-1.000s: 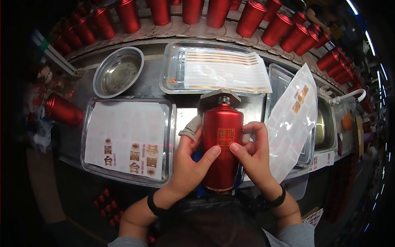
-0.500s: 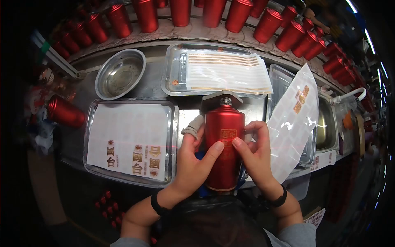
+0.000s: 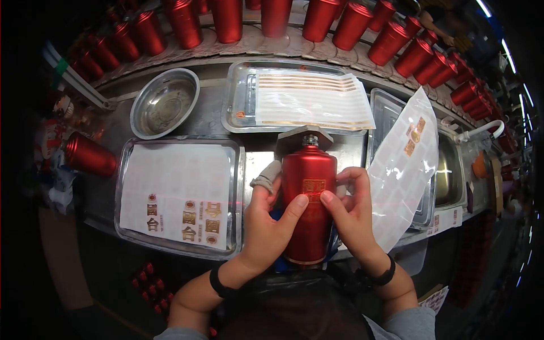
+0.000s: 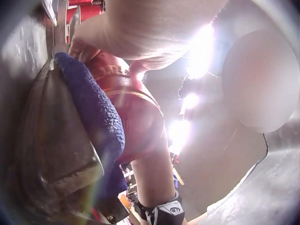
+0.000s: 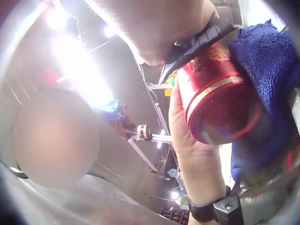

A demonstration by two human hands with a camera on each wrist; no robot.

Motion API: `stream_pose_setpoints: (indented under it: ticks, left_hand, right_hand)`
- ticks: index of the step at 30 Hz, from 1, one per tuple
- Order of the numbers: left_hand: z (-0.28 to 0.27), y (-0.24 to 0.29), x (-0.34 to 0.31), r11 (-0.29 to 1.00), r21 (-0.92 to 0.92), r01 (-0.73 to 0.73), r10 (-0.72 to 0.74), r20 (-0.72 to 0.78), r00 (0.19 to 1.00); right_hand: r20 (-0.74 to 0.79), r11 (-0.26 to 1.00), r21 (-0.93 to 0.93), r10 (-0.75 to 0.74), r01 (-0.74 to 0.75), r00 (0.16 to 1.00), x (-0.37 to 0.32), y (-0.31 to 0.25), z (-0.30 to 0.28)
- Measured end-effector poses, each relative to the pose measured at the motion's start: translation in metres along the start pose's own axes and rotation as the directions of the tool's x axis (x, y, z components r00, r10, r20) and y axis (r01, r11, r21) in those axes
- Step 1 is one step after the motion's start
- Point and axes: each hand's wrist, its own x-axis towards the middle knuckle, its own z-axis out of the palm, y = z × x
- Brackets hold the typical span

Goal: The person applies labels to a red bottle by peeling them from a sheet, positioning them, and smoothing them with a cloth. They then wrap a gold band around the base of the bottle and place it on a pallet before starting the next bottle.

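A red bottle [image 3: 309, 226] with a bare threaded neck leans back toward me in the middle of the head view. On its front sits a square gold label [image 3: 314, 186], crossed by a thin red line of light. My left hand [image 3: 266, 226] grips the bottle's left side, thumb by the label's lower left corner, a grey cover [image 3: 266, 175] on one finger. Opposite it, my right hand [image 3: 354, 215] holds the right side, its thumb tip at the label's lower right. A blue towel [image 5: 267, 61] lies under the bottle, beneath which a grey block [image 3: 286, 141] shows near the neck.
On the left, a tray [image 3: 241, 209] holds a gold-lettered sticker sheet [image 3: 175, 175]. Behind stand a metal bowl [image 3: 164, 105] and a tray [image 3: 229, 93] of striped sheets. A clear label sheet [image 3: 405, 170] lies right, near a sink [image 3: 447, 175]. Red bottles [image 3: 226, 22] line a conveyor [image 3: 238, 51].
Both thumbs stay at the label's lower edge while the bottle barely shifts. The head view has moved slightly since the first frame. Bottles on the conveyor have shifted along it.
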Motion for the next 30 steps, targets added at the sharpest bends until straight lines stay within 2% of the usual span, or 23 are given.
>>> stream_pose_setpoints:
  ticks: [4, 10, 17, 20, 22, 30]
  left_hand:
    - [0.000, -0.002, 0.001, 1.000, -0.021, -0.011, 0.011, -0.006, 1.000]
    - [0.003, 0.000, 0.002, 0.998, -0.062, -0.006, 0.005, -0.013, 1.000]
    - [0.003, 0.003, 0.012, 0.973, -0.231, -0.017, 0.001, -0.071, 0.997]
    - [0.004, 0.009, 0.018, 0.956, -0.288, 0.056, -0.062, -0.013, 0.998]
    - [0.006, 0.008, 0.019, 0.961, -0.270, 0.055, -0.065, -0.027, 0.998]
    - [0.009, 0.008, 0.018, 0.967, -0.252, 0.037, -0.054, -0.061, 0.997]
  right_hand:
    - [-0.012, 0.999, -0.035, -0.013, 0.013, 1.000, 0.002, -0.002, 0.001]
    - [-0.024, 0.999, 0.041, -0.008, 0.009, 1.000, 0.001, -0.002, 0.005]
    - [-0.039, 0.993, -0.117, 0.012, -0.016, 0.999, 0.010, -0.015, 0.001]
    - [-0.044, 0.994, -0.104, -0.027, 0.022, 0.999, 0.014, -0.011, 0.002]
    - [-0.053, 0.998, -0.047, -0.037, 0.035, 0.998, 0.015, -0.007, 0.005]
    - [-0.055, 0.993, -0.105, -0.067, 0.061, 0.996, 0.015, -0.010, 0.006]
